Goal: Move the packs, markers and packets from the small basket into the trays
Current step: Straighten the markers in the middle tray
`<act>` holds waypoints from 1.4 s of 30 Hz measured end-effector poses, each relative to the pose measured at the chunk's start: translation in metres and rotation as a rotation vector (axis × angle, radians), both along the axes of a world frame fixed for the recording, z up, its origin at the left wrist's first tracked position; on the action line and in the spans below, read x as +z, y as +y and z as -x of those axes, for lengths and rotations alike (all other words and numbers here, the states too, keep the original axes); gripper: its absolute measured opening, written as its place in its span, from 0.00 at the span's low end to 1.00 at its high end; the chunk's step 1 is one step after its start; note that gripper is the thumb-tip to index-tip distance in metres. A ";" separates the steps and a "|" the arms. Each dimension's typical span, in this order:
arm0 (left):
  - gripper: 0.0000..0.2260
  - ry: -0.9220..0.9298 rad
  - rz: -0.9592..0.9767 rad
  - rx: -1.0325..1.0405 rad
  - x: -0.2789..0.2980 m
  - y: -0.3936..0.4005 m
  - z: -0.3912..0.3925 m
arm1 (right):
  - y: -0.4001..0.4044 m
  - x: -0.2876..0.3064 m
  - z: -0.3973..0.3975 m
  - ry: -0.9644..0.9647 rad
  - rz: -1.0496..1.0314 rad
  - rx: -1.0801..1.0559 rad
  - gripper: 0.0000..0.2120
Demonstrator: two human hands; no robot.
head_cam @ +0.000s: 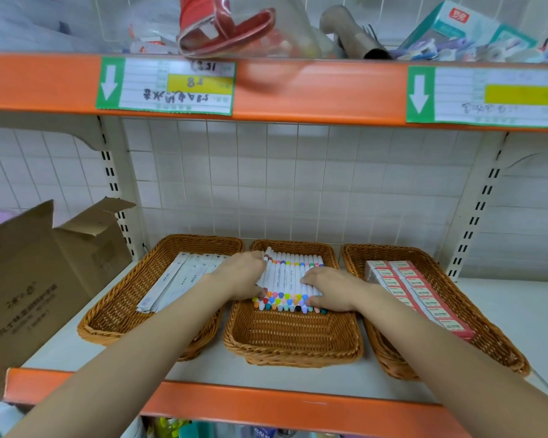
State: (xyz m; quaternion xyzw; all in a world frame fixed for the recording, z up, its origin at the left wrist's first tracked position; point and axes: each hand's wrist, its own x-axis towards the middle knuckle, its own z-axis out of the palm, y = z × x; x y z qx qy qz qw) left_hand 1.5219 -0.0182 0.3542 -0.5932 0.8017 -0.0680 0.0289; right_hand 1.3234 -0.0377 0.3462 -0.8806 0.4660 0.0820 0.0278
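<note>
Marker barrel print is too small to be read. Parts of the marker row are covered by the left hand and right hand. Upper ends of the packets are hidden by the left hand. Label handwriting is blurred. The carton is cut off at the left edge.
</note>
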 end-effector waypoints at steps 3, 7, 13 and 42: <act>0.30 -0.006 -0.020 -0.030 0.002 0.001 0.000 | 0.000 0.000 0.000 -0.002 -0.003 -0.001 0.28; 0.26 -0.014 -0.188 -0.084 0.002 -0.002 -0.008 | 0.000 0.000 0.000 -0.002 -0.004 -0.002 0.28; 0.27 -0.036 -0.096 -0.062 0.003 -0.002 -0.011 | 0.001 0.000 0.001 -0.003 -0.002 -0.002 0.29; 0.32 -0.095 -0.161 -0.133 -0.004 0.001 -0.005 | 0.001 -0.001 0.003 0.028 0.037 0.000 0.32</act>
